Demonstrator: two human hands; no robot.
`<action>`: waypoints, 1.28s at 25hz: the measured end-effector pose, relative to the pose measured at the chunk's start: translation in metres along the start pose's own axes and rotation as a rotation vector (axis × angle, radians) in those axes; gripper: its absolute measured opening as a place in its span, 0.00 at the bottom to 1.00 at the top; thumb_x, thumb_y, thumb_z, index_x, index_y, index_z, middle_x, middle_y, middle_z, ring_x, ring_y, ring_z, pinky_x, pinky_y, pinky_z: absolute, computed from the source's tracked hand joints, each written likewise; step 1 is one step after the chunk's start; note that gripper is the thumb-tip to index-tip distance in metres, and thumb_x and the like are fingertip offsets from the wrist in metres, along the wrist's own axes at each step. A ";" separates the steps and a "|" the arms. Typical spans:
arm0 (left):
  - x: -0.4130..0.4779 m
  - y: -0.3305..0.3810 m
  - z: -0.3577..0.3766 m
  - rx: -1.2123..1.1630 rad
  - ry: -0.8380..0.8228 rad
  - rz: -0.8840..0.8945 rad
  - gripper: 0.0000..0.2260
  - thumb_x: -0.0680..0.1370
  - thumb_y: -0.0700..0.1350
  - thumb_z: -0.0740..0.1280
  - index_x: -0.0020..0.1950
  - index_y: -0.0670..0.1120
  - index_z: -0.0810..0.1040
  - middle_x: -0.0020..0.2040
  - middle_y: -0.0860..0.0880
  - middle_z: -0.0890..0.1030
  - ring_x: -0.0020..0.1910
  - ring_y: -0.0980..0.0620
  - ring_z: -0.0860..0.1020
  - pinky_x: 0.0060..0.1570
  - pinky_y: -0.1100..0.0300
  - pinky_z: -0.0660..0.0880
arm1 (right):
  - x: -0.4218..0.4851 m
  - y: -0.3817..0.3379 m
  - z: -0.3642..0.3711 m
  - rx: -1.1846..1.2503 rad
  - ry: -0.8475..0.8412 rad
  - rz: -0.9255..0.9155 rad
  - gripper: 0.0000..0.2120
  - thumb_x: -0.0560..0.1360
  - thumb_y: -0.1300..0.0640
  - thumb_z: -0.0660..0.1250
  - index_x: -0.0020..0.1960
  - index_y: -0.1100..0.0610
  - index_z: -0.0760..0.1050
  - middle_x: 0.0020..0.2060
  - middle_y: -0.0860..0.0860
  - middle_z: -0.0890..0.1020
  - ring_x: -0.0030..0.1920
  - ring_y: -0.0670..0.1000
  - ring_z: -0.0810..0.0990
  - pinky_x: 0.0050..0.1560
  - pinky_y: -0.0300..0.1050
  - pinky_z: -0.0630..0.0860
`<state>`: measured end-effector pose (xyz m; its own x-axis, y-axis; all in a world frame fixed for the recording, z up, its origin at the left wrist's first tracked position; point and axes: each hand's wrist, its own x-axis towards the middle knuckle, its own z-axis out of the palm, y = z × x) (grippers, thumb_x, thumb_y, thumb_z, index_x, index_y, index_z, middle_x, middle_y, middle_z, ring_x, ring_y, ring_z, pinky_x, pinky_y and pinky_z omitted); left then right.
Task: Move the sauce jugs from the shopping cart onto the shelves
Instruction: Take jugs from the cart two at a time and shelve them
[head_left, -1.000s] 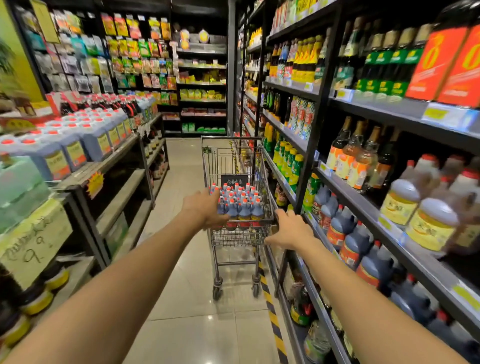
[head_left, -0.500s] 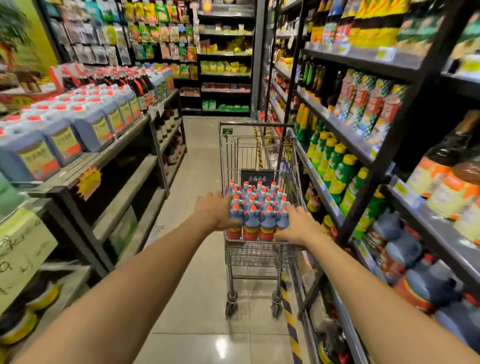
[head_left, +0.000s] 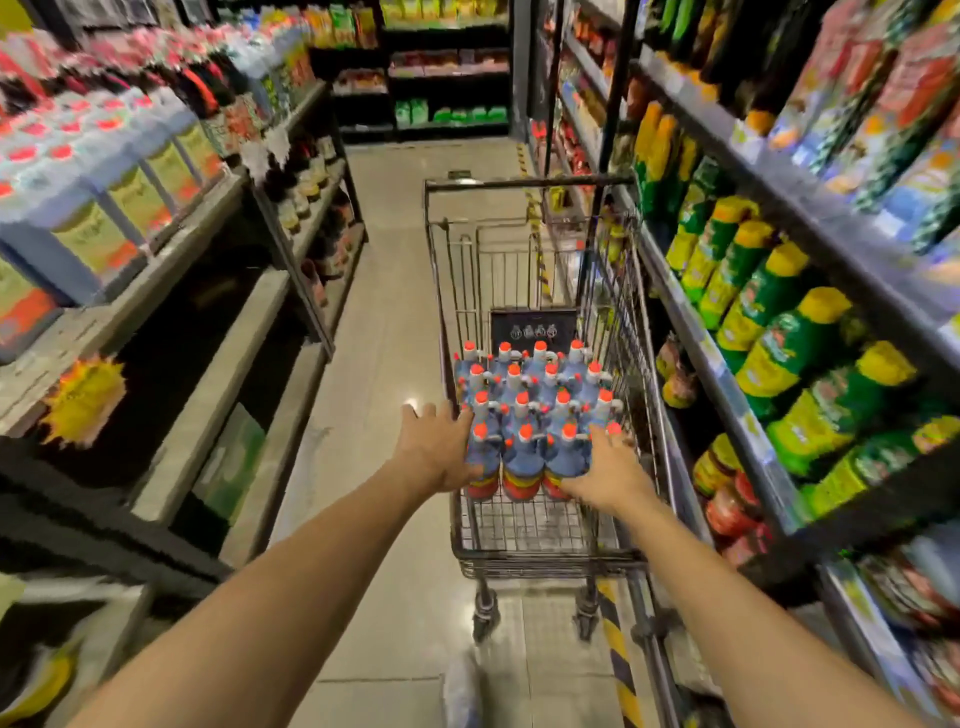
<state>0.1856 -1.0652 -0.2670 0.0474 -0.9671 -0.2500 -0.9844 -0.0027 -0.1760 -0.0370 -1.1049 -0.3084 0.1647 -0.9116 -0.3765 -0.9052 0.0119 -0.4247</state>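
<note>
Red-capped blue plastic sauce jugs (head_left: 522, 457) stand packed in the wire shopping cart (head_left: 519, 527). The left hand (head_left: 436, 449) and right hand (head_left: 605, 475), fingers spread flat, touch the front row's ends without gripping.

A grey wire shopping cart (head_left: 519, 525) stands on the beige tiled floor (head_left: 384, 312). Blue plastic sauce jugs (head_left: 524, 457) with red caps sit in rows across it, short of its near edge.

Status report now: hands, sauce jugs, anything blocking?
Left hand open beside the sauce jugs, right hand open on the front-right one. Jugs upright in the shopping cart. Nothing blocks them.
</note>
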 end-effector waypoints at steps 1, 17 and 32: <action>0.016 0.001 0.013 0.002 -0.011 0.025 0.38 0.73 0.69 0.60 0.75 0.48 0.59 0.69 0.41 0.69 0.67 0.39 0.69 0.66 0.41 0.62 | 0.013 0.001 0.009 -0.006 -0.009 0.024 0.44 0.70 0.44 0.74 0.78 0.53 0.54 0.74 0.57 0.62 0.72 0.61 0.66 0.64 0.58 0.73; 0.201 0.028 0.179 -0.185 -0.159 0.039 0.26 0.75 0.51 0.68 0.69 0.46 0.64 0.67 0.43 0.68 0.68 0.41 0.67 0.62 0.48 0.67 | 0.206 0.018 0.121 -0.315 -0.010 -0.193 0.34 0.71 0.60 0.68 0.75 0.55 0.61 0.71 0.52 0.68 0.73 0.56 0.63 0.71 0.56 0.57; 0.199 0.040 0.182 -0.272 -0.257 0.163 0.11 0.78 0.50 0.66 0.60 0.52 0.81 0.59 0.47 0.74 0.59 0.41 0.77 0.53 0.52 0.75 | 0.179 0.069 0.140 0.080 -0.102 -0.384 0.07 0.66 0.63 0.74 0.45 0.59 0.81 0.34 0.43 0.70 0.42 0.55 0.74 0.40 0.51 0.69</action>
<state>0.1862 -1.2119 -0.4969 -0.1066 -0.8654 -0.4896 -0.9898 0.0453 0.1354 -0.0154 -1.2098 -0.5202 0.5268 -0.8105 -0.2560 -0.7377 -0.2863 -0.6114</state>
